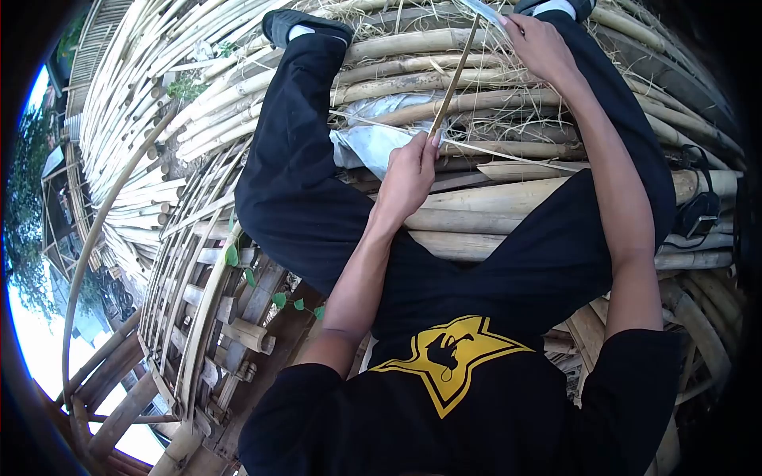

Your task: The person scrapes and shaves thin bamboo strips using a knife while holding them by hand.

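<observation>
Left hand (407,176): ahead of the lap, between the spread knees; grip clamped, thumb and fingers together on the lower end of a narrow brown strip (460,66).
Brown strip: runs from the left grip up toward the top edge, slightly slanted, above the poles.
Right hand (541,49): farther forward, beside the right shin; grip clamped, fingers on a pale bluish piece (482,10).
Bluish piece: cut off by the top edge; kind not readable, nor whether it touches the brown strip.
Bamboo poles (432,82): laid crosswise beneath the hands and legs.
Shavings (520,125): loose curls over the poles, between the shins.
Pale sheet (367,146): crumpled on the poles, just beside the left shin.
Black strapped item (702,213): on poles, outside right knee.
</observation>
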Available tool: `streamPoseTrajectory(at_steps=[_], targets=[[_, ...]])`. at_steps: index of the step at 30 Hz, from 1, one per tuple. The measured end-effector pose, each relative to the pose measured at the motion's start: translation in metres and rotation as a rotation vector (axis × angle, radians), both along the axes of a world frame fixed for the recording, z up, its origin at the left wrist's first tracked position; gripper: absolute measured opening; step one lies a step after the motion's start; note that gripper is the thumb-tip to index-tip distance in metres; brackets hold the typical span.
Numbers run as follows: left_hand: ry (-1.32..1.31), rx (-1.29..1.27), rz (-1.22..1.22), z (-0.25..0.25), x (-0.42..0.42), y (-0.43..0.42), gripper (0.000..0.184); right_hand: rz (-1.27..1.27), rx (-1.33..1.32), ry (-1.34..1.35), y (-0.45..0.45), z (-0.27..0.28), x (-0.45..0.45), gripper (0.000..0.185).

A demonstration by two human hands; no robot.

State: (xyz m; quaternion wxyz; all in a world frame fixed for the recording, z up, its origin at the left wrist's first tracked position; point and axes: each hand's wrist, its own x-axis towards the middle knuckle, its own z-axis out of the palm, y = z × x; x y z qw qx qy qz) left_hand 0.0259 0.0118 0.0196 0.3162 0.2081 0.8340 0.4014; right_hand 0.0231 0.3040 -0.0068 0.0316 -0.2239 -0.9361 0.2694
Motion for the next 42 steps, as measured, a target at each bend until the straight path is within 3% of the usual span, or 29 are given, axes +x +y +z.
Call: streamPoseTrajectory(at_steps=[3,5,9,14,24,30,33,36,42], targets=[[0.052,-0.016,-0.014,0.000,0.002,0.001,0.031,-0.044,0.079,0.044,-0.003,0.002,0.002,0.037],[0.100,-0.038,0.016,-0.003,0.002,0.000,0.028,0.064,0.022,-0.115,-0.019,0.006,0.007,0.037],[0.117,-0.110,0.033,-0.003,-0.001,-0.001,0.025,0.202,-0.014,-0.063,-0.052,0.013,0.015,0.040],[0.240,-0.057,-0.027,-0.006,0.004,0.001,0.024,0.044,0.215,-0.058,-0.032,0.011,0.007,0.056],[0.275,-0.117,-0.066,-0.007,0.013,0.001,0.020,0.005,0.231,-0.030,-0.030,0.002,0.008,0.059],[0.307,-0.130,-0.052,-0.010,0.012,-0.003,0.020,0.163,0.189,0.003,-0.058,-0.007,0.019,0.061],[0.296,-0.119,-0.038,-0.009,0.013,-0.002,0.021,0.060,0.242,0.072,-0.044,-0.009,0.012,0.059],[0.323,-0.164,-0.060,-0.009,0.013,-0.001,0.021,0.158,0.337,0.083,-0.058,-0.017,0.025,0.058],[0.323,-0.156,-0.056,-0.006,0.016,-0.002,0.020,0.044,0.290,0.012,-0.039,-0.009,0.013,0.055]])
